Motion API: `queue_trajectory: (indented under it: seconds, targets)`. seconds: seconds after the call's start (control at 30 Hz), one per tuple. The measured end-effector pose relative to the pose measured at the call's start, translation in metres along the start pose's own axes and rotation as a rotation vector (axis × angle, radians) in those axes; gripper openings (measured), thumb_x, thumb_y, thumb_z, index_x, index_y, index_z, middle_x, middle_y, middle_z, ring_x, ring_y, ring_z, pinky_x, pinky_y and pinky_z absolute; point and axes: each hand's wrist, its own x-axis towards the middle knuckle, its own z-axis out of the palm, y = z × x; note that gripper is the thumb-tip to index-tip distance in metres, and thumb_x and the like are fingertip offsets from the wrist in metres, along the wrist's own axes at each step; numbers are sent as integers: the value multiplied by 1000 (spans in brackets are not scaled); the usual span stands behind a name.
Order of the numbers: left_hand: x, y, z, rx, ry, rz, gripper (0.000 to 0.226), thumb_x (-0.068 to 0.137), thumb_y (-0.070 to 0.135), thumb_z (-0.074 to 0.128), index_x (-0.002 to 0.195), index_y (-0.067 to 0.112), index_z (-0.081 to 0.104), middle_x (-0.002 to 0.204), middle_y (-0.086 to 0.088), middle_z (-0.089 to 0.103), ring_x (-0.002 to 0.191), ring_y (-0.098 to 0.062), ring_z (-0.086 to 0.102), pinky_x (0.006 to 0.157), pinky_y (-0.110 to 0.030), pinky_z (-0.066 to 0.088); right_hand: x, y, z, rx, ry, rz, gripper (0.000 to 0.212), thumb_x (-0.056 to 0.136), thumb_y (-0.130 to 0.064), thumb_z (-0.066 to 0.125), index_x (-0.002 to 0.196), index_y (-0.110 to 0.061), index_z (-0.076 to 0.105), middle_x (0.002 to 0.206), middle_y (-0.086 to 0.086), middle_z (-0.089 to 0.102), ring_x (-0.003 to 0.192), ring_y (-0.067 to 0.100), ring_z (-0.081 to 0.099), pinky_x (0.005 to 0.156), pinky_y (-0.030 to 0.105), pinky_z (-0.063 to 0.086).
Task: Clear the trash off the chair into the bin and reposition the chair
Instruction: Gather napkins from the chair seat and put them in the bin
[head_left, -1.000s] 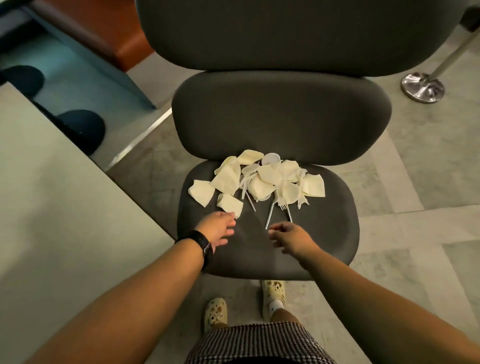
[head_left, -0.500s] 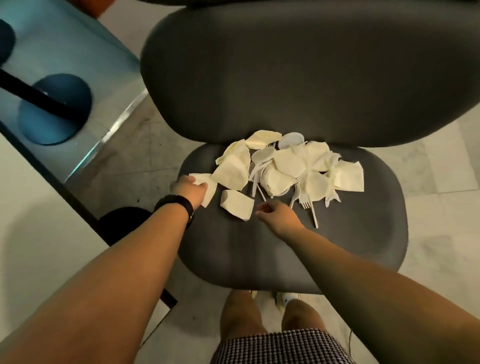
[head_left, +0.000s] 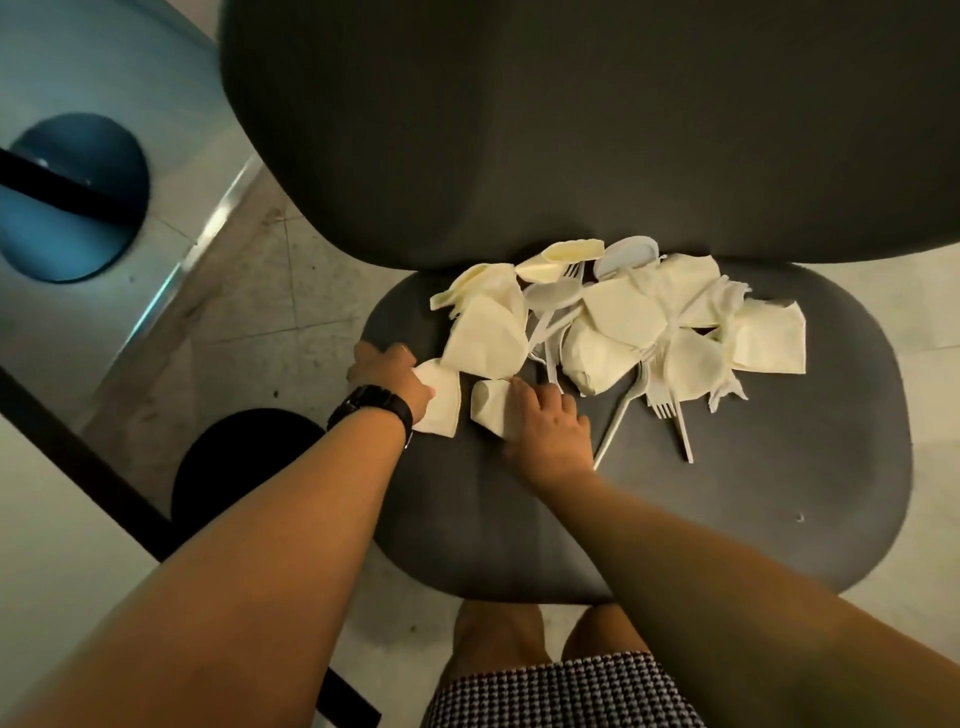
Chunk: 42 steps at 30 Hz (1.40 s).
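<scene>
A dark grey chair (head_left: 753, 493) stands in front of me, its seat strewn with trash: several cream paper napkins (head_left: 623, 312), white plastic forks (head_left: 675, 415), spoons and a small lid (head_left: 626, 254). My left hand (head_left: 389, 374), with a black watch on the wrist, grips a folded napkin (head_left: 441, 400) at the seat's left edge. My right hand (head_left: 545, 421) lies on another small napkin (head_left: 491, 402) just right of it, fingers closing over it. No bin is identifiable.
A white table top (head_left: 67, 545) with a dark edge fills the lower left. Beyond it lie a blue round base (head_left: 72, 208) on a pale blue floor strip and a black round base (head_left: 244, 457). Tiled floor surrounds the chair; my knees touch the seat front.
My head has moved closer over the seat. My left hand has closed on the leftmost napkin, and my right hand has shifted left onto the small napkin beside it.
</scene>
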Motion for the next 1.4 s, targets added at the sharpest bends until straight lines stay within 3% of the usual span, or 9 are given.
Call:
queue_trajectory:
  seconds: [0.23, 0.43, 0.57, 0.7, 0.83, 0.97, 1.1, 1.27, 1.4]
  targets:
    - [-25, 4, 28, 220, -100, -16, 63, 79, 35, 74, 132, 15, 46, 137, -11, 24, 124, -35, 37, 98, -47, 45, -9, 15, -4, 60, 14, -14, 33, 98, -30, 48, 128, -17, 50, 130, 8, 51, 120, 30, 46, 97, 41, 43]
    - [-47, 9, 47, 262, -118, -26, 92, 75, 36, 77, 145, 21, 20, 144, -11, 14, 133, -38, 24, 96, -50, 45, -25, 39, -13, 187, -27, 44, 31, 95, -31, 52, 123, -16, 52, 124, 6, 54, 118, 27, 50, 89, 40, 47]
    - [-55, 6, 63, 240, -137, -114, 89, 81, 26, 71, 148, 19, 12, 146, -14, 20, 133, -39, 27, 99, -51, 43, -34, 54, -15, 258, -49, 88, 30, 94, -33, 55, 117, -14, 53, 120, 6, 55, 112, 28, 54, 87, 39, 49]
    - [-70, 9, 69, 131, -186, -197, 75, 84, 30, 66, 143, 10, 25, 144, -17, 38, 131, -37, 39, 103, -47, 39, -47, 69, -23, 340, -73, 110, 32, 93, -33, 56, 117, -12, 54, 116, 9, 60, 105, 28, 57, 82, 36, 48]
    - [-98, 25, 62, 21, -215, -229, 70, 87, 29, 65, 142, 8, 28, 146, -18, 37, 133, -37, 40, 106, -46, 37, -65, 78, -41, 385, -102, 102, 38, 91, -30, 59, 126, -14, 53, 121, 9, 62, 108, 27, 59, 79, 29, 43]
    - [-133, 32, 47, -218, -133, -212, 71, 83, 30, 70, 141, 12, 33, 141, -14, 45, 129, -35, 44, 103, -45, 40, -88, 78, -74, 403, -88, 41, 42, 91, -31, 61, 128, -10, 53, 123, 11, 61, 112, 28, 57, 89, 35, 46]
    - [-170, 35, 26, -614, -58, -237, 70, 82, 30, 72, 140, 14, 36, 138, -12, 47, 126, -33, 47, 98, -43, 47, -111, 68, -108, 448, -56, -16, 41, 90, -33, 62, 123, -10, 54, 118, 10, 62, 107, 27, 59, 85, 35, 47]
    - [-229, 19, -2, -1253, -33, -250, 52, 81, 24, 74, 126, 19, 50, 121, -7, 60, 107, -26, 60, 64, -34, 57, -142, 43, -145, 535, -75, -65, 42, 88, -38, 64, 120, -12, 53, 113, 11, 65, 99, 30, 65, 75, 34, 51]
    - [-285, -17, -26, -1441, 97, -158, 23, 85, 23, 70, 105, 21, 61, 107, -6, 68, 90, -19, 65, 59, -30, 55, -178, 3, -163, 533, -124, -178, 55, 89, -40, 63, 134, -16, 47, 114, 3, 61, 101, 26, 64, 85, 41, 57]
